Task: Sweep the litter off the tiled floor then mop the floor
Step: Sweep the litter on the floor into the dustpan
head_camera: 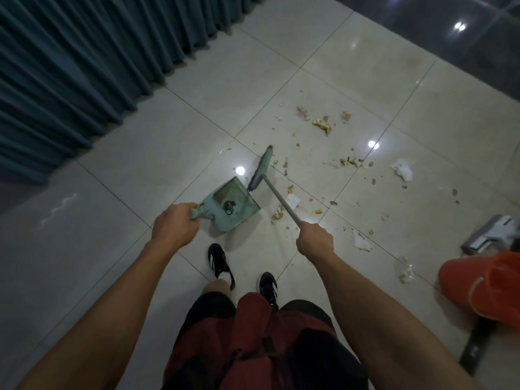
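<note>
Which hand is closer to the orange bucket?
The right. The right hand, holding the broom handle, is left of the orange bucket and a bit farther from the person. The left hand holds the dustpan grip, farther away on the left.

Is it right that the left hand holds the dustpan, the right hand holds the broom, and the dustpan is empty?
Not quite. The left hand does hold the dustpan and the right hand does hold the broom, but the head view shows the dustpan is not empty: a small dark clump of debris already lies in it.
</note>
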Demonstrator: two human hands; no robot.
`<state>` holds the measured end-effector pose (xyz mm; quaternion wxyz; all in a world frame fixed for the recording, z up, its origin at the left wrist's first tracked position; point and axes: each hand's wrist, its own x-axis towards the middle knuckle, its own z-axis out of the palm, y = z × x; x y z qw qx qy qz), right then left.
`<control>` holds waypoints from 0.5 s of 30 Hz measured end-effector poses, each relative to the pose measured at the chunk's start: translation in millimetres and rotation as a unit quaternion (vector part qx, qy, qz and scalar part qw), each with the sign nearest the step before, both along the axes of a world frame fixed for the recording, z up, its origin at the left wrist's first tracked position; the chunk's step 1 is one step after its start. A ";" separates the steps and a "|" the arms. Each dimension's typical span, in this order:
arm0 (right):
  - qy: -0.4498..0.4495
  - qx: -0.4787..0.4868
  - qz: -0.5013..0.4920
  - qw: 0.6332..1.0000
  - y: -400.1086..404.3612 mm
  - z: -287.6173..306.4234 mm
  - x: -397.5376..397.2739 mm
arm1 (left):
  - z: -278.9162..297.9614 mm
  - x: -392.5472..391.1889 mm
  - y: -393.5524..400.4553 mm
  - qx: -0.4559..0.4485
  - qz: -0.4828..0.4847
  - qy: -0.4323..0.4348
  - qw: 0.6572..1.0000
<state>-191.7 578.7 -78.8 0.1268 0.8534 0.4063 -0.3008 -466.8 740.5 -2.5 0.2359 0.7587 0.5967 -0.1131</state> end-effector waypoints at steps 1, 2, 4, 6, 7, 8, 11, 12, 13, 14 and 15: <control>0.000 -0.001 0.003 1.000 12.2 -0.7 -2.9 | -2.3 -7.6 9.6 0.000 0.005 0.001 1.000; 0.001 -0.002 0.005 1.000 25.3 -1.5 -6.3 | -4.7 -15.3 20.2 -0.001 0.010 0.001 1.000; 0.004 -0.002 0.011 1.000 54.1 -3.5 -15.4 | -9.1 -29.4 44.8 -0.004 0.018 -0.004 1.000; 0.008 -0.007 0.013 1.000 85.6 -4.8 -26.8 | -13.9 -43.9 73.5 -0.010 0.023 -0.004 1.000; 0.008 -0.012 0.013 1.000 101.8 -5.4 -32.9 | -15.9 -51.6 88.8 -0.012 0.026 -0.003 1.000; 0.008 -0.017 0.014 1.000 117.4 -6.8 -39.0 | -17.1 -60.0 103.6 -0.015 0.031 -0.004 0.999; 0.008 -0.029 0.023 0.999 163.5 -11.0 -58.1 | -19.9 -84.3 146.6 -0.020 0.048 -0.008 0.999; 0.010 -0.030 0.026 0.999 177.5 -11.9 -64.2 | -20.3 -92.0 159.0 -0.022 0.052 -0.007 0.998; 0.014 -0.032 0.027 0.999 190.8 -12.2 -70.7 | -20.9 -99.3 170.8 -0.024 0.054 -0.006 0.998; 0.021 -0.032 0.028 0.999 203.3 -13.8 -76.7 | -21.6 -106.2 181.6 -0.027 0.057 -0.005 0.998; 0.028 -0.033 0.027 0.999 215.9 -14.6 -82.5 | -22.1 -112.4 191.3 -0.029 0.061 -0.003 0.998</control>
